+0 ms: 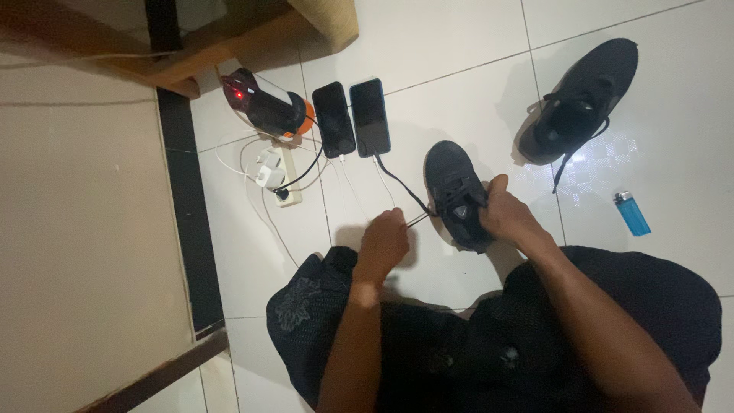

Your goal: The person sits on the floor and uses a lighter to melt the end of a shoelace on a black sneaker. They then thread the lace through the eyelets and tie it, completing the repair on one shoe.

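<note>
Left hand [384, 237] pinches lace [419, 219], right hand [508, 213] grips shoe [459, 195]; phones [353, 118], lighter [632, 213] nearby

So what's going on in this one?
A person sits on a white tiled floor with a black shoe in front of them. The right hand grips the shoe's side while the left hand pulls a lace out taut. The second shoe, a blue lighter and two phones lie nearby.
</note>
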